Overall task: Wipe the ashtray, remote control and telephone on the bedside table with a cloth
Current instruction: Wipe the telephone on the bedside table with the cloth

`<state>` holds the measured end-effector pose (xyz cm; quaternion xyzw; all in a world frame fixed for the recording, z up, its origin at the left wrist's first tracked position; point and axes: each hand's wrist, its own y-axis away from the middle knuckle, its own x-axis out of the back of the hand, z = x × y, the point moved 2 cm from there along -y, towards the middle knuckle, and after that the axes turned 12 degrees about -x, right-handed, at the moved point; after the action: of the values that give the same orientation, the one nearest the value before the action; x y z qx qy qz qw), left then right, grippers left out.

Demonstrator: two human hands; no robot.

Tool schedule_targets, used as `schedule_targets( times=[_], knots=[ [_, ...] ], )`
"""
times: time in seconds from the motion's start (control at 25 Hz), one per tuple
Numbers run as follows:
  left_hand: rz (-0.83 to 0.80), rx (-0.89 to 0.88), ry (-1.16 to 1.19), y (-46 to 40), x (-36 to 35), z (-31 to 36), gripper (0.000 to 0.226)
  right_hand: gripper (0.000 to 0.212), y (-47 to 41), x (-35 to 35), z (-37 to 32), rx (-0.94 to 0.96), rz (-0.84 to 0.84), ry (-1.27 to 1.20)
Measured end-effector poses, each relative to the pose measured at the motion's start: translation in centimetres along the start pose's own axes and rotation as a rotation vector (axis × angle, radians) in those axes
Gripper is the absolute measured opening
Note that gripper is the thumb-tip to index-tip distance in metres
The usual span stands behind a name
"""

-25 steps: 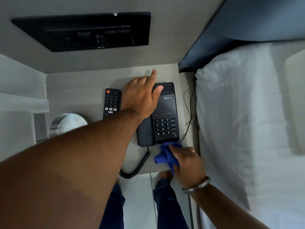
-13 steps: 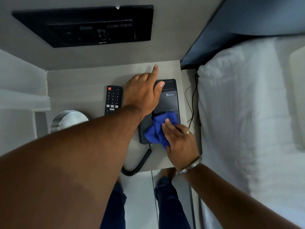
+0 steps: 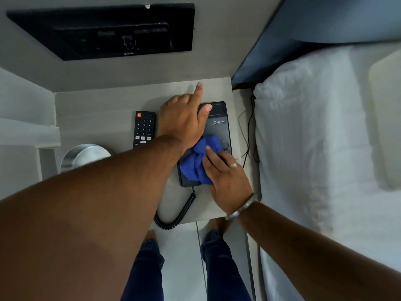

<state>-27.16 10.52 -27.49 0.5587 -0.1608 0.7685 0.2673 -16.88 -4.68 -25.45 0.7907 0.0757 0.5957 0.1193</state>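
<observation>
A black telephone (image 3: 218,118) lies on the pale bedside table (image 3: 97,114), its coiled cord (image 3: 175,216) hanging over the front edge. My left hand (image 3: 184,118) rests on the phone's handset side, index finger stretched out, thumb on the top of the phone. My right hand (image 3: 227,177) presses a blue cloth (image 3: 198,164) onto the keypad area, which it hides. A black remote control (image 3: 143,129) lies just left of the phone. A round metal ashtray (image 3: 86,154) stands at the table's left front, partly behind my left forearm.
A white bed (image 3: 314,148) runs along the right side, close to the table, with a thin cable (image 3: 249,131) in the gap. A black switch panel (image 3: 108,31) is on the wall behind. My legs and the tiled floor show below the table edge.
My right hand carried the blue cloth from the phone's front edge up onto the keypad and now further up the phone. My left hand stayed on the handset.
</observation>
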Motion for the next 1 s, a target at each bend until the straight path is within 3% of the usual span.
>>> schedule_targets(
  times=[0.16,0.24,0.32,0.44,0.56,0.68,0.76,0.84,0.92,1.0],
  knots=[
    [-0.048,0.004,-0.013,0.2,0.3,-0.1,0.071,0.049,3.1,1.0,2.9,0.124,-0.079,-0.011],
    [0.006,-0.01,0.053,0.2,1.4,-0.6,0.072,0.053,2.9,2.8,3.6,0.07,-0.017,-0.07],
    [0.099,-0.044,-0.003,-0.2,2.2,-2.0,0.059,0.055,1.1,4.2,2.5,0.069,0.098,-0.099],
    [-0.045,0.003,0.002,-1.6,2.0,-4.4,0.047,0.052,-3.9,4.8,-0.9,0.17,0.157,-0.053],
    [-0.074,0.0,0.047,-2.1,1.2,-5.2,0.05,0.059,-4.6,2.0,-2.0,0.41,0.026,0.072],
    [-0.002,-0.057,-0.006,-1.8,1.0,-4.8,0.054,0.06,1.9,-2.1,-1.5,0.708,-0.259,0.274],
    [0.018,-0.015,-0.001,-1.4,1.5,-4.5,0.059,0.06,4.6,-2.7,-0.8,0.608,-0.307,0.221],
    [0.096,0.057,0.045,0.2,2.3,-3.9,0.064,0.058,4.9,-1.3,-0.3,0.408,-0.246,0.031],
    [0.152,0.139,0.119,3.7,2.5,-2.7,0.07,0.051,4.5,1.9,0.3,0.247,-0.131,-0.157],
    [0.07,0.202,0.2,8.2,1.5,-0.3,0.078,0.049,3.4,5.7,0.7,0.166,0.039,-0.262]
  ],
)
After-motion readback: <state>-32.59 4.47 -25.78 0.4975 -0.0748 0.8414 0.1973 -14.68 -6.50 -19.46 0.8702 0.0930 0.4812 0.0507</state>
